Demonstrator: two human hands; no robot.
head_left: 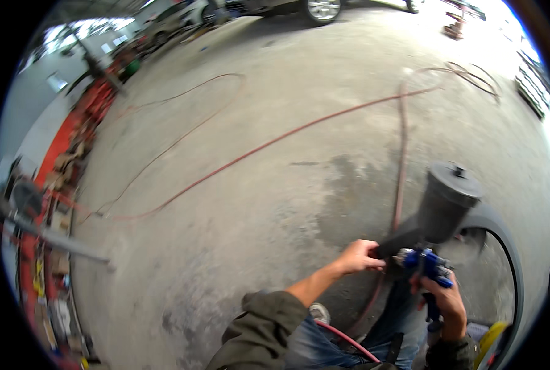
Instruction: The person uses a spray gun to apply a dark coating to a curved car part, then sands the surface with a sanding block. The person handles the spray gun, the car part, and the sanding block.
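Concrete floor (275, 92) spreads wide around spray gun (438, 222) and panel edge (504, 233).

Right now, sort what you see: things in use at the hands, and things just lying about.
In use:
blue spray gun with grey cup, in the right hand
dark grey arched car panel, its end in the left hand

Just about:
long red hose across the floor (link to the gun unclear)
parked car beyond

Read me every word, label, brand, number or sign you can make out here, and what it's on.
No readable text anywhere.
Blue spray gun: too blurred to read any marking.
Grey paint cup: no legible lettering.
Boxes at far left: too small and blurred.
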